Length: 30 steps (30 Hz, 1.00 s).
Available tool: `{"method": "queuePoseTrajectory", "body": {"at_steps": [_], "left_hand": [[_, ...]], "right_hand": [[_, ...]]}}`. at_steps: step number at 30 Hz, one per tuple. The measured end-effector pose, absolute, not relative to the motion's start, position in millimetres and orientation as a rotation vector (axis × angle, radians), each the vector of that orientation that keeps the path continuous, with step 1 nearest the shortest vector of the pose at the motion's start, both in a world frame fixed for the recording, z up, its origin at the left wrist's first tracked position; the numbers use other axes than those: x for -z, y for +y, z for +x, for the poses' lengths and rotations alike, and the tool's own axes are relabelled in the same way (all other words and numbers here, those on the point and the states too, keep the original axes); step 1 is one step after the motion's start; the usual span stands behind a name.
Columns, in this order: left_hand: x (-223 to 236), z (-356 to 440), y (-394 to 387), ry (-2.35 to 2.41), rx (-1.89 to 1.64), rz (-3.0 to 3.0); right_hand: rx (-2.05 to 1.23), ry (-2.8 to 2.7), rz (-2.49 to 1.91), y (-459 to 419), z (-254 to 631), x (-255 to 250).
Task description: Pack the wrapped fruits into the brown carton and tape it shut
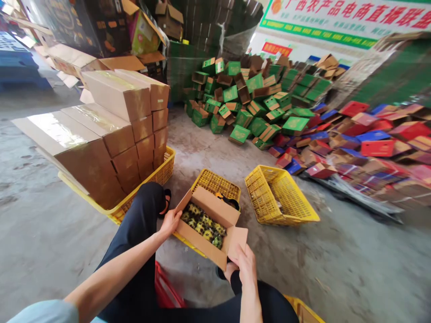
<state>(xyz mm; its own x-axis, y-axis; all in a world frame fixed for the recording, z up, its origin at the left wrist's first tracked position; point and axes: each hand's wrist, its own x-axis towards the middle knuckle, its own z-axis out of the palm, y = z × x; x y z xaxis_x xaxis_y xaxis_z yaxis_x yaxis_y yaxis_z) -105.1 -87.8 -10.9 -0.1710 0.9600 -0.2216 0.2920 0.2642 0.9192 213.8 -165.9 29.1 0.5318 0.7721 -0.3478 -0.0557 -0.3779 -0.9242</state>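
An opened cardboard box (202, 240) is held between my two hands over a yellow crate. Its flaps stand up or splay outward. Inside lie several yellow-green rounded pieces (205, 224) with dark patches, seemingly fruit; I cannot make out their exact kind. My left hand (171, 223) grips the box's left end by the side and flap, thumb over the edge. At the near right end, my right hand (245, 261) pinches the raised flap. The yellow crate (215, 180) beneath is upside down or shallow, I cannot tell which; a dark and orange item (229, 200) rests on it.
Left of my leg, taped cardboard boxes (114, 130) are stacked in a yellow crate (168, 167). Another yellow crate (283, 197) stands on the floor at the right. Green boxes (239, 133) lie heaped behind, with red and blue boxes (377, 148) farther right. Something red (166, 289) lies below my legs.
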Motion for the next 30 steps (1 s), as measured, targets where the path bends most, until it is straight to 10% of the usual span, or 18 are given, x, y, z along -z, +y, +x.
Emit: {"method": "queuePoseTrajectory", "body": {"at_steps": [30], "left_hand": [[37.3, -89.1, -67.7, 1.44, -1.205, 1.149]], "right_hand": [[-0.92, -0.274, -1.513, -182.6, 201.2, 3.1]]}}
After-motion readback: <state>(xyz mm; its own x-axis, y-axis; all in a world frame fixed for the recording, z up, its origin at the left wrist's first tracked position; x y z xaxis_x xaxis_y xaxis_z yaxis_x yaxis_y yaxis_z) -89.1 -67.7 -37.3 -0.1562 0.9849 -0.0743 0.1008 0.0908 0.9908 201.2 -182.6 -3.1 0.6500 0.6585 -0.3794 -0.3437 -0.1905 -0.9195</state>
